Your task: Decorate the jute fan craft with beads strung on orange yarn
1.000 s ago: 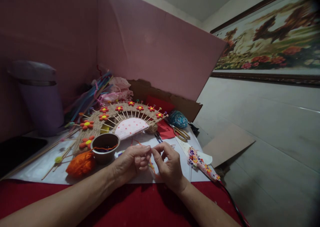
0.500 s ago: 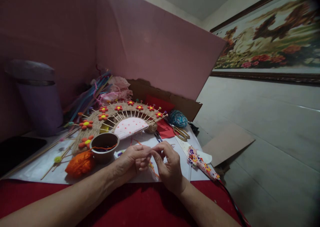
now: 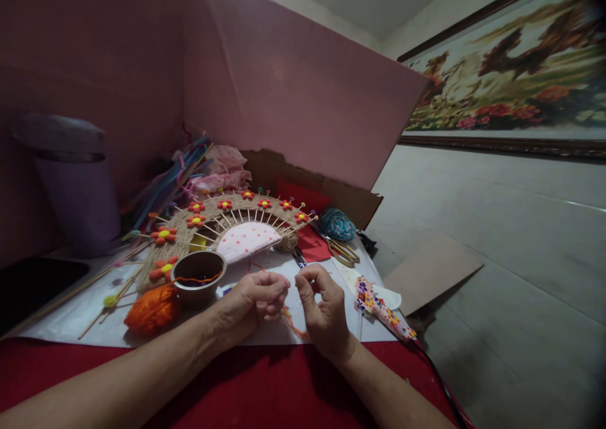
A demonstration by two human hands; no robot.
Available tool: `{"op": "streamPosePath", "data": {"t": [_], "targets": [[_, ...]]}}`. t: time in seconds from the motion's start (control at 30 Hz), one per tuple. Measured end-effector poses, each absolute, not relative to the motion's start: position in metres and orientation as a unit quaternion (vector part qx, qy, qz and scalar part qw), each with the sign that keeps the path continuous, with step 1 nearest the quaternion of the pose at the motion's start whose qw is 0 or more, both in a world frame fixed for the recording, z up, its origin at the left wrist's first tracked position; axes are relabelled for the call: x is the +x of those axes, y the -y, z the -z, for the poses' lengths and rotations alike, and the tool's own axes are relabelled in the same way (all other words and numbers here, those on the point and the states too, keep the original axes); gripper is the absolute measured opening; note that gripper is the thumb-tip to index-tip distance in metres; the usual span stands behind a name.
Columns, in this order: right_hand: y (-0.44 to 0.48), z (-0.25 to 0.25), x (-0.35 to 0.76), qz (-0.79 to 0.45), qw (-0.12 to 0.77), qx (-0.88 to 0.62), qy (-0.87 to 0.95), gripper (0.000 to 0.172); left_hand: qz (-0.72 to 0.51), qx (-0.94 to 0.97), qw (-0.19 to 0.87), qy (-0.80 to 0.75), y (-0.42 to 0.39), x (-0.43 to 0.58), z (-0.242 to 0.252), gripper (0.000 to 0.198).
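Orange yarn (image 3: 293, 327) dangles in a loop below my left hand (image 3: 255, 299), whose thumb and fingers are closed in a pinch on it. Facing it across a small gap is my right hand (image 3: 326, 309), with thumb and forefinger pinched together; what is between those fingertips is too small to make out. The far end of the loop passes close to the right hand. Left of my hands lies an orange yarn ball (image 3: 152, 309), its strand running over a metal cup (image 3: 197, 293). Behind stands a twine-wrapped arch (image 3: 208, 217) with red-and-yellow flowers, sticks and a dotted half-round centre (image 3: 249, 240).
Gold-handled scissors (image 3: 344, 252) and a blue yarn ball (image 3: 337, 224) lie at the back right. A flower-patterned covered tool (image 3: 386, 312) with a black cord rests at right. A purple tumbler (image 3: 78, 195) stands at left. Pink panels (image 3: 303, 82) rise behind.
My fingertips, which were together, have parted; the right hand has shifted slightly to the right. The orange loop between the hands now shows more.
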State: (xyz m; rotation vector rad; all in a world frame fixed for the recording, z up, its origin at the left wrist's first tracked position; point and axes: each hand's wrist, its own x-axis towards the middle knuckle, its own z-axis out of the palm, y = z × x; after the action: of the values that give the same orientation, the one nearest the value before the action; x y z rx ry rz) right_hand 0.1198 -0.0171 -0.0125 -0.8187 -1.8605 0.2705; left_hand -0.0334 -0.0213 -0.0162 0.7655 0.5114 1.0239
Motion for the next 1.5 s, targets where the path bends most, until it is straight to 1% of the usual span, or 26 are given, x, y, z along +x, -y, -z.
{"op": "streamPosePath", "data": {"t": [0.07, 0.23, 0.37, 0.47, 0.6, 0.7, 0.9, 1.03, 1.2, 1.33, 1.5], "targets": [[0.0168, 0.0116, 0.1187, -0.117, 0.513, -0.321, 0.787, 0.012, -0.474, 0.354, 0.77, -0.239, 0.0212, -0.034, 0.0165, 0.02], [0.0148, 0.0129, 0.1187, -0.104, 0.499, -0.297, 0.807, 0.011, -0.488, 0.375, 0.746, -0.252, 0.0223, -0.0335, 0.0163, 0.021], [0.0126, 0.0169, 0.1201, -0.066, 0.493, -0.335, 0.801, 0.012, -0.491, 0.366, 0.746, -0.26, 0.0221, -0.0326, 0.0157, 0.02], [0.0127, 0.0172, 0.1207, -0.068, 0.508, -0.347, 0.786, 0.012, -0.483, 0.357, 0.757, -0.257, 0.0212, -0.0331, 0.0161, 0.02], [0.0148, 0.0137, 0.1201, -0.088, 0.506, -0.292, 0.806, 0.009, -0.491, 0.355, 0.757, -0.247, 0.0208, -0.034, 0.018, 0.021], [0.0159, 0.012, 0.1197, -0.08, 0.499, -0.27, 0.819, 0.011, -0.497, 0.359, 0.751, -0.247, 0.0211, -0.0334, 0.0184, 0.022], [0.0145, 0.0148, 0.1197, -0.046, 0.47, -0.311, 0.825, 0.01, -0.522, 0.398, 0.705, -0.27, 0.0209, -0.0288, 0.0188, 0.025], [0.0126, 0.018, 0.1193, -0.022, 0.453, -0.352, 0.819, 0.012, -0.517, 0.384, 0.716, -0.269, 0.0204, -0.0286, 0.0179, 0.027], [0.011, 0.0192, 0.1198, -0.051, 0.478, -0.379, 0.791, 0.013, -0.508, 0.355, 0.737, -0.269, 0.0215, -0.0305, 0.0168, 0.027], [0.0127, 0.017, 0.1196, -0.081, 0.488, -0.329, 0.804, 0.012, -0.512, 0.369, 0.73, -0.263, 0.0213, -0.0306, 0.0188, 0.027], [0.0149, 0.0145, 0.1187, -0.091, 0.497, -0.295, 0.811, 0.011, -0.514, 0.376, 0.725, -0.261, 0.0187, -0.0305, 0.021, 0.029]]}}
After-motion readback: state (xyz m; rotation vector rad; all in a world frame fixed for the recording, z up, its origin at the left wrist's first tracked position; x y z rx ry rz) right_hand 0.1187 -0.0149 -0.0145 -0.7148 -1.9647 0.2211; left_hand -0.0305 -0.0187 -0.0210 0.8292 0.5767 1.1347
